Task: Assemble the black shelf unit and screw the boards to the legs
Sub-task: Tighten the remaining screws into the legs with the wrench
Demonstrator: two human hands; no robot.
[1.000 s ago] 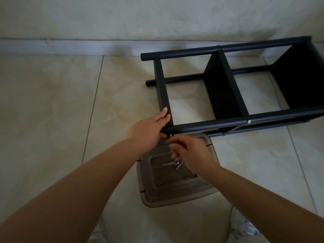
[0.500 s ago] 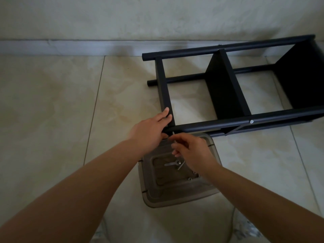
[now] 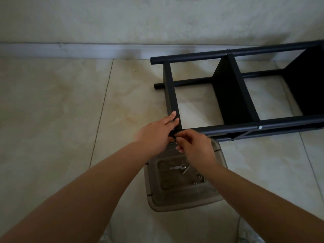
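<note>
Black boards and round legs make up the shelf unit [image 3: 233,95], which lies on its side on the pale tiled floor [image 3: 61,111], close to the wall's skirting. My left hand [image 3: 157,134] rests on the end board [image 3: 171,92] at the corner where it meets the near leg [image 3: 263,123]: fingers laid straight along the board's edge, thumb tucked under the leg's end, so this grip is flat and steadying rather than curled round anything. My right hand [image 3: 194,146] sits just beside it, at the same corner of the unit, fingertips pinched together on something small against the leg; what it pinches is too hidden to name. Just below that corner, a clear plastic box [image 3: 184,199] stands on the floor, holding a small metal wrench [image 3: 177,167], a hex key and a few loose screws [image 3: 199,177]. A silver screw head [image 3: 259,127] shows further right along the near leg.
</note>
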